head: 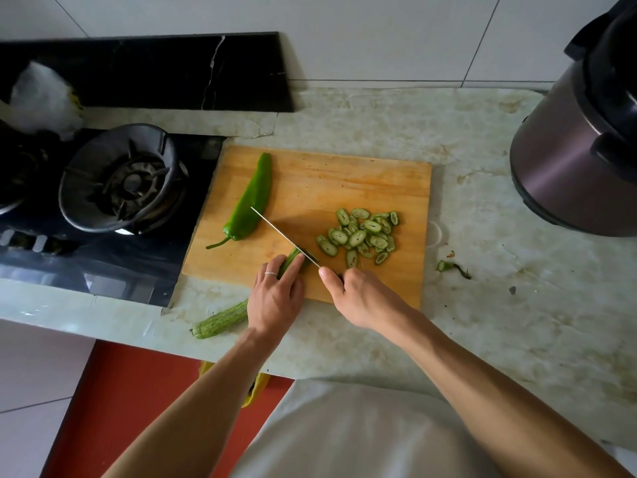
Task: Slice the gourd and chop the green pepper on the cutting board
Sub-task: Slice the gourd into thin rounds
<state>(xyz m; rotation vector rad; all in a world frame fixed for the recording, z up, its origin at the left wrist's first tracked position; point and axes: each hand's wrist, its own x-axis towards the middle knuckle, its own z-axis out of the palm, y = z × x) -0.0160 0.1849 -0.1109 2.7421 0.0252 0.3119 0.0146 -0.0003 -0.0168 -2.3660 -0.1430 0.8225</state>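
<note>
Head view, looking down on a wooden cutting board on a pale marble tabletop. On the board at about 3 o'clock, a loose pile of gourd slices, many pieces, some overlapping. At about 6 o'clock on the board, the gourd lying at a slant, cut end on the board, uncut end hanging past the near board edge onto the tabletop toward 7 o'clock. Left hand resting on top of the gourd, fingers stretched forward and pressed on it just behind the cut end, a ring on one finger. Right hand closed around the handle of a knife, handle itself hidden in the fist; blade thin, seen from above, running up toward 10 o'clock, heel of the blade at the cut end of the gourd. Green pepper whole, stem on, at about 9 o'clock on the board, blade tip just over it, contact not clear.

Judged progress: gourd slicing well under way, perhaps half, a good length left. Pepper not yet started, so the second part fully open.

Elsewhere: gas stove at 9 o'clock beside the board, electric cooker at 2 o'clock, a small green scrap on the tabletop at 4 o'clock.
</note>
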